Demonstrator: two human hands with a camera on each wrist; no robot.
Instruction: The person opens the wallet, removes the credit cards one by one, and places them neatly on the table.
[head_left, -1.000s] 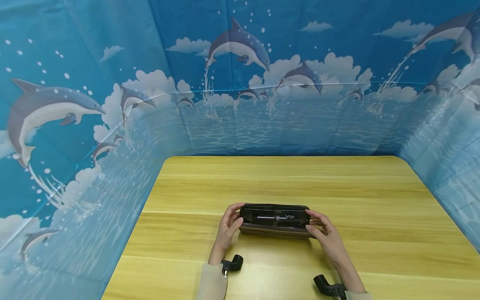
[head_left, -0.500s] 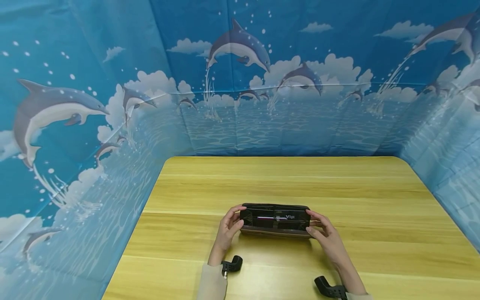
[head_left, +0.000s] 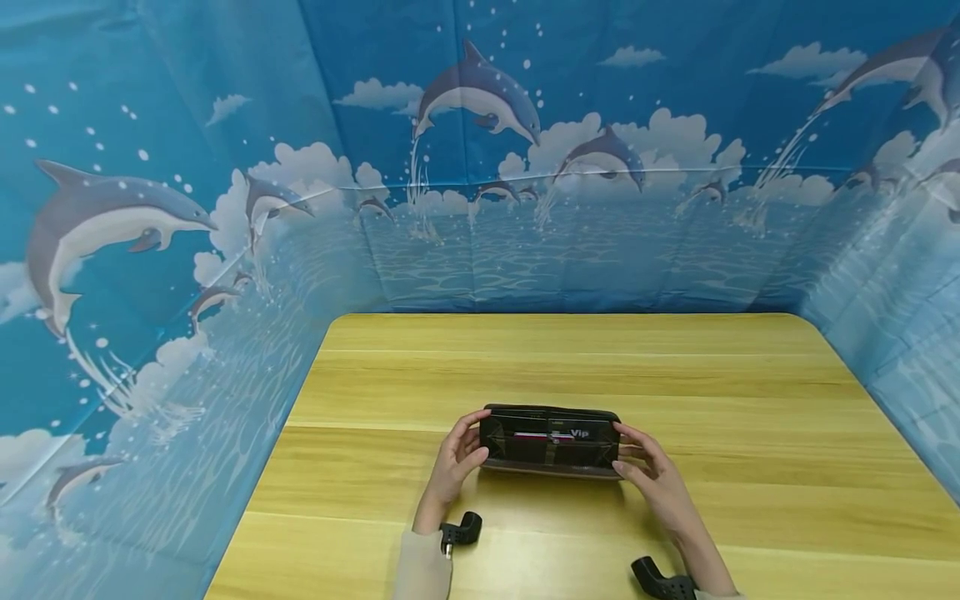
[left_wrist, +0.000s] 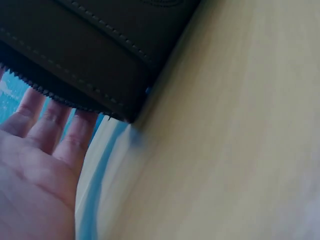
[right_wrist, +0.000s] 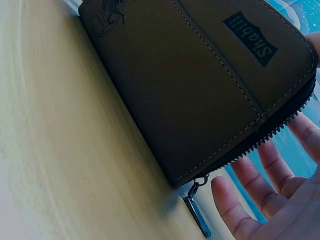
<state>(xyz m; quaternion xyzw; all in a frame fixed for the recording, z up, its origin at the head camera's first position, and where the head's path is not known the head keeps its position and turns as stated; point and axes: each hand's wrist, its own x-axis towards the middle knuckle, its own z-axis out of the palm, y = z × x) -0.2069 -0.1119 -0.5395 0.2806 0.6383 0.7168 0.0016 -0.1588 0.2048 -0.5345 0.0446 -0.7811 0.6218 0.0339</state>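
A long zip-around wallet [head_left: 551, 457] stands spread apart on the table, its dark inside facing up. Inside show card slots, a card marked "Vip" [head_left: 580, 433] and a thin white-and-pink edge. My left hand [head_left: 450, 465] holds the left end, thumb on the near side and fingertips at the far rim. At the right end my right hand [head_left: 660, 477] grips it in the same way. The right wrist view shows the brown outer face [right_wrist: 175, 85], with stitching, a "Shabili" label and a zipper pull [right_wrist: 197, 207] hanging at the lower corner. In the left wrist view, fingers [left_wrist: 75, 135] reach behind the zipper teeth.
The wood-grain table [head_left: 420, 358] extends around the wallet on all sides. A blue dolphin-print curtain [head_left: 480, 242] hangs behind the table and along both its sides. Black wrist mounts [head_left: 462, 529] sit on both wrists.
Both thumbs have moved slightly toward me, and the wallet's near side has come with them. The opening is wider and more of the lining shows.
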